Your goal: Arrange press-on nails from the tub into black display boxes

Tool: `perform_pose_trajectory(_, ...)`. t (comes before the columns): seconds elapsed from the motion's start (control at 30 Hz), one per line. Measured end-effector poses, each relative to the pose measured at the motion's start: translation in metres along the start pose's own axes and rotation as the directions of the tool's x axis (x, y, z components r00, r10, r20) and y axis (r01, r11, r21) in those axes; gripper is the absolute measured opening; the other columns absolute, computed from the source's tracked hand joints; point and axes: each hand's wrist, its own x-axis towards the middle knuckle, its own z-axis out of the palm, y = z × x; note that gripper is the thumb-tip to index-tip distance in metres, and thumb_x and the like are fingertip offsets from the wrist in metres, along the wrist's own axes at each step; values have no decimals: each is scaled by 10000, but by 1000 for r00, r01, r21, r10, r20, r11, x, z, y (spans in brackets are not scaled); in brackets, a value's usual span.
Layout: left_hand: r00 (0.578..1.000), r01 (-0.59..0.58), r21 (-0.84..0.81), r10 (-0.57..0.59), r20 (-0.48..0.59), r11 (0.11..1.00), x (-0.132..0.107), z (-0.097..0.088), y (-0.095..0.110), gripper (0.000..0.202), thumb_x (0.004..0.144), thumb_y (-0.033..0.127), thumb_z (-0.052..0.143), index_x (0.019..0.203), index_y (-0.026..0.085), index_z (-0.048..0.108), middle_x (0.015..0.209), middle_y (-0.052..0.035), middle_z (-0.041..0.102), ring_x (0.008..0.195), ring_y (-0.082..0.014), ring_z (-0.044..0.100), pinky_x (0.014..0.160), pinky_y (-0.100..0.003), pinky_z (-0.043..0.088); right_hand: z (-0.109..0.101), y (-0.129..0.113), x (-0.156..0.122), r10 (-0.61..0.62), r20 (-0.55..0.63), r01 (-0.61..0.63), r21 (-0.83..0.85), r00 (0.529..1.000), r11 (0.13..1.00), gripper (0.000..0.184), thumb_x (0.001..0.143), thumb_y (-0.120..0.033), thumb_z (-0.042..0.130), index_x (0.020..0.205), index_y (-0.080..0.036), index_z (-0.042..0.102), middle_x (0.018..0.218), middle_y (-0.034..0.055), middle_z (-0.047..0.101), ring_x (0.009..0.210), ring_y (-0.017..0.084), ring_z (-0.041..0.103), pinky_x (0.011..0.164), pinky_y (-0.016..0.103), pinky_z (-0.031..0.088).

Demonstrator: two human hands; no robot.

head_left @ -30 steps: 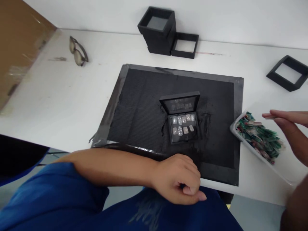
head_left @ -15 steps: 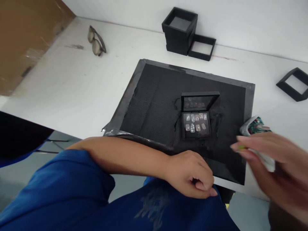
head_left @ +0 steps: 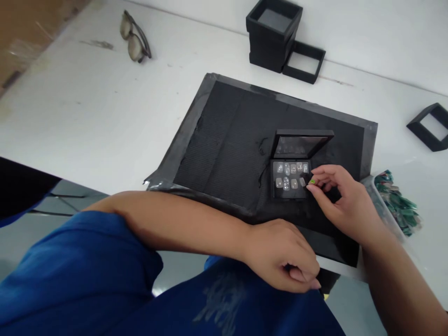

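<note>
A small black case (head_left: 290, 179) lies open on the black mat (head_left: 227, 140), its lid tilted up and several pale press-on nails set in rows inside. My right hand (head_left: 339, 200) is at the case's right edge, fingers pinched on a small green nail piece at the fingertips. My left hand (head_left: 285, 256) rests loosely curled at the mat's near edge, over my blue-clothed lap; whether it holds anything is hidden.
A clear tray of green nail pieces (head_left: 395, 203) sits right of the mat. Stacked black frames (head_left: 275, 32) and a flat frame (head_left: 304, 63) stand at the back, another frame (head_left: 430, 127) far right. Glasses (head_left: 133, 37) lie at back left on the white table (head_left: 87, 107).
My right hand moved from the tray of green pieces leftward to the open case, carrying a small green piece. My left hand stayed put; the view shifted.
</note>
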Motion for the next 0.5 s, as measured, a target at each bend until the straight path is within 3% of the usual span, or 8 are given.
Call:
perform_pose_trajectory(0.2,1000,2,7,-2,2,1000,-1,1,-1,423,904,176,610,593,203,324,576,67,483,560,-75,454,580,-258,360,-4,4,-1,16,-16,-15,32,1000,999,100,902,-338,670,969,-265,681,881,-1,742,717,175,684,686,340,590)
perform_pose_trajectory(0.37,1000,23,-7,-22,21,1000,-1,1,-1,426,919,192,594,590,202,324,577,64,480,560,-74,443,592,-248,354,-3,5,-1,-39,-56,39,-3,998,999,96,907,-316,688,968,-262,738,867,-8,763,712,160,695,658,310,578)
perform_pose_trajectory(0.5,999,34,-15,-33,33,999,-1,0,-1,412,920,193,584,594,200,333,586,61,490,568,-72,455,605,-240,357,3,6,2,-127,-129,130,13,983,991,84,907,-260,703,967,-249,760,926,10,782,827,162,726,746,305,584)
